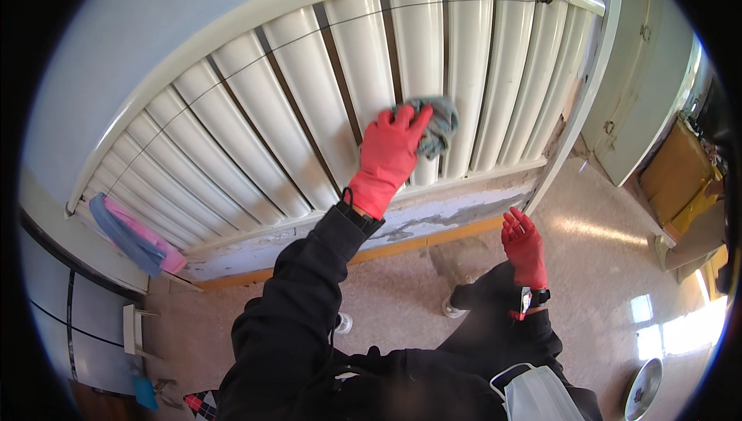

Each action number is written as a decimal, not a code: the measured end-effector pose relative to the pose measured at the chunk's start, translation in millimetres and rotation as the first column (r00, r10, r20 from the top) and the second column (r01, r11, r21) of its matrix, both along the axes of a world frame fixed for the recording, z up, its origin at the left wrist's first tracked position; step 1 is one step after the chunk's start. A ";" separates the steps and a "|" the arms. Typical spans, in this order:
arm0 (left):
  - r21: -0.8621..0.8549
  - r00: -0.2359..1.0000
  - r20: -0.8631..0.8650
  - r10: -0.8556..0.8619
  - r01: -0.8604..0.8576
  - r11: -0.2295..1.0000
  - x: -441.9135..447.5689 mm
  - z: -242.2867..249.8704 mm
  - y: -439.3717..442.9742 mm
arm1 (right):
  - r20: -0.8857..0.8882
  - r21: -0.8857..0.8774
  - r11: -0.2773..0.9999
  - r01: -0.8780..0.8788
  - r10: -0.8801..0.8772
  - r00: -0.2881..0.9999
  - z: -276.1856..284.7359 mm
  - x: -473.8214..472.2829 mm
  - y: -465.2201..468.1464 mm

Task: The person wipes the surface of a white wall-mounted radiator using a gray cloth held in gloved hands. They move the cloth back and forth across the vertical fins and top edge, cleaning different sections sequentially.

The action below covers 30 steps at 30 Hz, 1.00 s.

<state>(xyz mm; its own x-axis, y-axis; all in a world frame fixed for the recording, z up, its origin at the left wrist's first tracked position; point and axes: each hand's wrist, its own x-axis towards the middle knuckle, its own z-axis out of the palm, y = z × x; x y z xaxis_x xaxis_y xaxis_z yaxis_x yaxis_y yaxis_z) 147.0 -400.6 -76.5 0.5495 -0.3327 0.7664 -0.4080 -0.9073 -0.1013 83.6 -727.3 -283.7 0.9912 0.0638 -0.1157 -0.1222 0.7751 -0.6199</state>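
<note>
My left hand (pixel 389 151), in a red rubber glove, presses a crumpled grey-green cloth (pixel 439 125) against the white panels of a radiator (pixel 301 96). The cloth lies across the lower part of the panels, right of the middle. A thin dark wire (pixel 200 96) runs across the upper front of the radiator. Lower right, my right hand (pixel 524 250) wears a matching red glove and hangs in the air over the floor, holding nothing, its fingers loosely bent.
Blue and pink cloths (pixel 130 235) hang at the radiator's left end. A metal basin (pixel 643 389) sits on the floor (pixel 591 282) at lower right. A door (pixel 637 67) stands at the right. A white stool (pixel 133 328) is at left. A white face mask (pixel 539 395) hangs near my body.
</note>
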 end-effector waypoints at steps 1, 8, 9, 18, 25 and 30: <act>0.030 1.000 -0.027 0.001 0.000 1.000 -1.5 -11.5 1.0 | -0.012 0.074 0.997 -0.007 0.008 1.000 -0.6 1.2 -0.3; 0.038 0.860 -0.511 0.006 0.015 0.999 -36.7 -106.6 15.3 | -0.109 0.083 0.995 0.047 -0.038 0.993 -7.1 8.9 -2.3; -0.039 0.816 -0.577 -0.031 0.011 0.999 -48.4 -116.3 20.5 | -0.053 0.061 0.997 0.047 -0.043 0.998 -9.6 7.8 -3.2; -0.820 0.588 -0.553 -0.591 -0.256 0.512 -163.6 -157.6 75.6 | 0.115 -0.117 0.989 -0.086 0.100 0.988 -14.0 3.4 -4.7; -0.947 0.725 -0.321 -0.609 -0.244 0.209 -196.0 -141.5 81.9 | 0.297 -0.364 0.794 -0.487 0.594 0.747 44.3 -31.0 24.3; -0.903 0.634 -0.357 -0.686 -0.045 0.428 -209.9 -114.2 49.1 | 0.182 -0.164 0.747 -0.645 0.665 0.724 39.1 -57.5 133.0</act>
